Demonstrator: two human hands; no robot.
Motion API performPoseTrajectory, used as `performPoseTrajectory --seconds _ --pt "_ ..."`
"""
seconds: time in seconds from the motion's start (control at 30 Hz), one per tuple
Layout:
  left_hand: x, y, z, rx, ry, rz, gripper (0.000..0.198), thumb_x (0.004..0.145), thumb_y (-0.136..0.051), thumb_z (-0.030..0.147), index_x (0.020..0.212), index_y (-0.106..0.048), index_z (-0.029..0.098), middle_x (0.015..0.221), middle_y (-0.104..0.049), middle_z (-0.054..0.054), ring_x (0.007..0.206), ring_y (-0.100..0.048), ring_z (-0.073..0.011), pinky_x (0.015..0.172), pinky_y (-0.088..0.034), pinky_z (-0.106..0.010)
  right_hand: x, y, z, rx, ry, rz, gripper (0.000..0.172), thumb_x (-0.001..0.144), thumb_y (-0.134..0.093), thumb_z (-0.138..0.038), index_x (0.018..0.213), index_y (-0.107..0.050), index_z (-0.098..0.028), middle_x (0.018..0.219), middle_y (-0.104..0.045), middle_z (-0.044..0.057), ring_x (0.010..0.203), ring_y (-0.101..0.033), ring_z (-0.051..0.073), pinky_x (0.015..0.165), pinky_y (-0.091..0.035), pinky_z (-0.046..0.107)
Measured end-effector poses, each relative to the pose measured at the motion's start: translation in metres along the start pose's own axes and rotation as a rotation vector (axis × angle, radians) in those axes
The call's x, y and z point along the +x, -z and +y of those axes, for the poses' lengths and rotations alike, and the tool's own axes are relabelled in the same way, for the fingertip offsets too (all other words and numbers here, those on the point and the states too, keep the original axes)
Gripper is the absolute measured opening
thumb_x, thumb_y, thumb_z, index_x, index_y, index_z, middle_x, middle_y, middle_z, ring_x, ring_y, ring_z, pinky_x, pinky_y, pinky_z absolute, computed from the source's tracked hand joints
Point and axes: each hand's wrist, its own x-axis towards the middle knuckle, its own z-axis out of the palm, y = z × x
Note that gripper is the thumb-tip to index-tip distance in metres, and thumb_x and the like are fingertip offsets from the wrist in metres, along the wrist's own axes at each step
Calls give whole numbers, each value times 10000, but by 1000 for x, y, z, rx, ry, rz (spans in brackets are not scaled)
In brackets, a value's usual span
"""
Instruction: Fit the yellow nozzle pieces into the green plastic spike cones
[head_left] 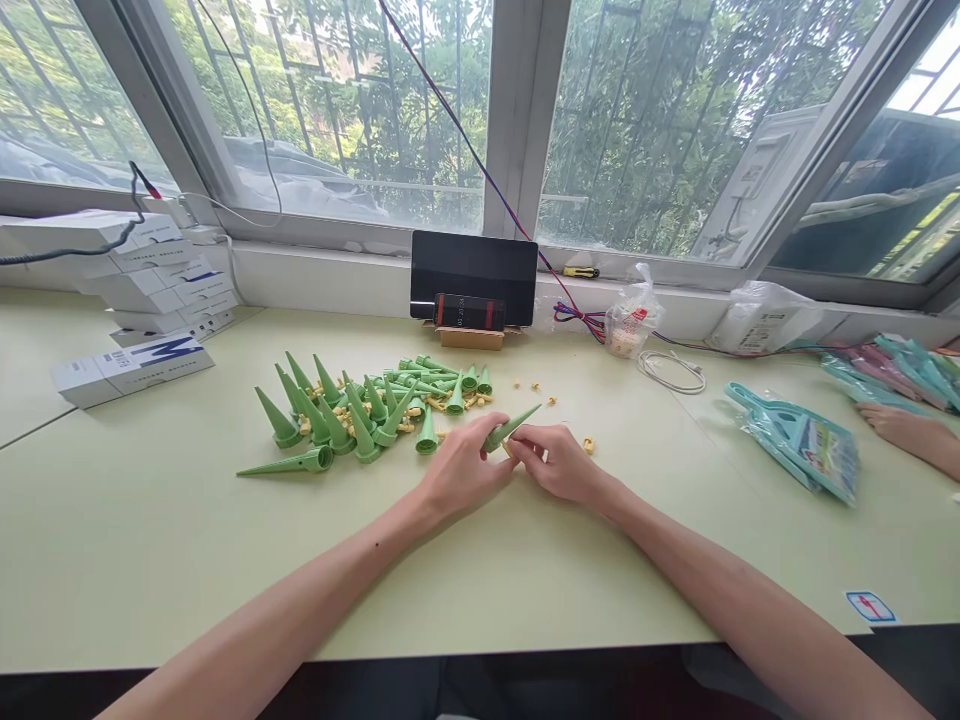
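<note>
A green cone (519, 424) is held in the left hand (461, 464). Close to it, a yellow bit (507, 450) is pinched in the right hand (559, 462). More cones (365, 442) are piled to the left.

The head-worn camera looks forward and down from above the 6 o'clock edge of the pale-green tabletop (480, 580), near the left hand (461, 462) and right hand (561, 464), facing metal-framed windows (517, 120) at 12 o'clock.

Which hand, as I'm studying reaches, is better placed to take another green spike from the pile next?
Probably the left hand, once its spike is freed: it sits nearer the pile.
</note>
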Motion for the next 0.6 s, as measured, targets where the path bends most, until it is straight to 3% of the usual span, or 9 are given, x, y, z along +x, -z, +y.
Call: performPoseTrajectory --seconds 0.6 --pt "-2 -2 -3 8 10 39 293 767 -609 240 1060 -608 227 775 -595 34 555 -454 -90 570 -414 -228 0 0 -7 48 -50 2 264 972 -452 -276 744 -556 -194 591 -560 -17 542 -482 127 572 -406 249"
